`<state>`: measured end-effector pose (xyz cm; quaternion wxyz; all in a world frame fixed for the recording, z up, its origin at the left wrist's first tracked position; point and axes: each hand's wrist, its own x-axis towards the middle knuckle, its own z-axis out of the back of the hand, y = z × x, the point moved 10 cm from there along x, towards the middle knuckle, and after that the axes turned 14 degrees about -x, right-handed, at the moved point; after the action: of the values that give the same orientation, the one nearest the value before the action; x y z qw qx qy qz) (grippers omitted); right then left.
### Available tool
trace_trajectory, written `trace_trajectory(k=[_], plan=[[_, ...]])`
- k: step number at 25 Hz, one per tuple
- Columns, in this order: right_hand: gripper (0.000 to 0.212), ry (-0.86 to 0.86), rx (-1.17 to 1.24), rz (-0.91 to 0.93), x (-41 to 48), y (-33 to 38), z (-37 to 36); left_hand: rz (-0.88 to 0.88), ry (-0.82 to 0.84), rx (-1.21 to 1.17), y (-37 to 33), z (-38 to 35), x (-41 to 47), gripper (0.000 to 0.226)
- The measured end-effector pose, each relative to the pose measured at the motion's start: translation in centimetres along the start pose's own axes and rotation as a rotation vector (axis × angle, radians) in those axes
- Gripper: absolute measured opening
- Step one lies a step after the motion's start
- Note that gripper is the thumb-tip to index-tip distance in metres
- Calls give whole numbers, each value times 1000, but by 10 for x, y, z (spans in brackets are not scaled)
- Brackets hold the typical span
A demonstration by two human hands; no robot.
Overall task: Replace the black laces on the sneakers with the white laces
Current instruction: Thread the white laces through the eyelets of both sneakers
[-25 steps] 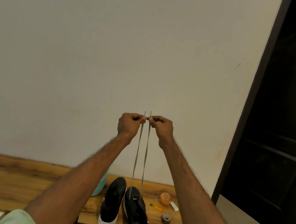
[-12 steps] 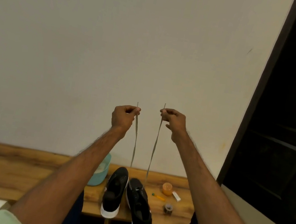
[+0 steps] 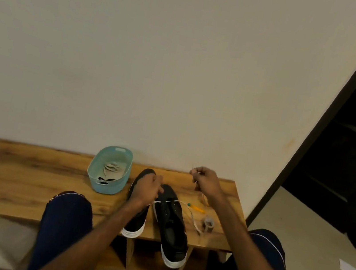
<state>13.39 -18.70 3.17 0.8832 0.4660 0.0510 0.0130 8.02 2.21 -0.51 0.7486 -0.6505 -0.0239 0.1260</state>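
Left hand point(image 3: 146, 188) hides lace point(image 3: 169, 201) end — blurry.

**White lace threaded across one black sneaker**

Two black sneakers with white soles lie side by side, toes pointing away. The left sneaker point(image 3: 135, 223) sits under the left hand point(image 3: 147, 188), its toe showing past the knuckles. The right sneaker point(image 3: 172, 225) lies just right of those fingers. The white lace point(image 3: 163, 201) runs from the left fingertips across the right sneaker's front eyelets. It then curves down below the right hand point(image 3: 205, 182), whose fingers pinch a thin pale strand.
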Motion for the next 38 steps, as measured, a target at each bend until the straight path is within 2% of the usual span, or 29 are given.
trace_trajectory(k=[2, 4, 7, 9, 14, 18, 20, 22, 23, 24, 26, 29, 31, 33, 35, 38], plan=[[19, 67, -153, -53, 1, -46, -28, 70, 67, 199, 42, -21, 2, 44], [17, 148, -265, -111, 4, -83, -48, 65, 120, 439, 65, -34, 4, 43], [12, 292, -365, -215, 3, -123, -76, -85, 155, 893, 82, -48, -2, 59], [19, 346, -417, -272, 2, -134, -93, -140, 172, 1010, 91, -54, -5, 70], [26, 371, -442, -303, 4, -135, -111, -76, 172, 1009, 100, -25, 18, 85], [14, 376, -341, -358, -2, -134, -116, 201, 257, 850, 130, -9, 25, 80], [16, 370, -341, -356, -3, -134, -119, 150, 305, 771, 146, -23, 33, 69], [18, 356, -324, -364, -3, -135, -119, 52, 269, 699, 207, -33, 69, 69], [19, 353, -314, -372, -2, -136, -118, 13, 243, 668, 215, -38, 78, 67], [20, 352, -309, -381, -1, -137, -118, 5, 244, 641, 208, -42, 78, 63], [18, 354, -311, -379, 0, -137, -118, -2, 249, 654, 144, -44, 54, 50], [15, 354, -343, -350, 2, -134, -120, -207, 65, 918, 67, -27, 40, 41], [14, 350, -372, -342, 3, -135, -122, -159, 31, 1089, 73, -11, 47, 44], [13, 361, -387, -334, 2, -135, -124, -57, 61, 1142, 83, -3, 44, 34], [14, 361, -402, -325, 2, -134, -124, -56, 89, 1083, 80, -9, 41, 23], [15, 353, -422, -305, 3, -130, -123, -36, 75, 726, 67, -15, 40, 13]])
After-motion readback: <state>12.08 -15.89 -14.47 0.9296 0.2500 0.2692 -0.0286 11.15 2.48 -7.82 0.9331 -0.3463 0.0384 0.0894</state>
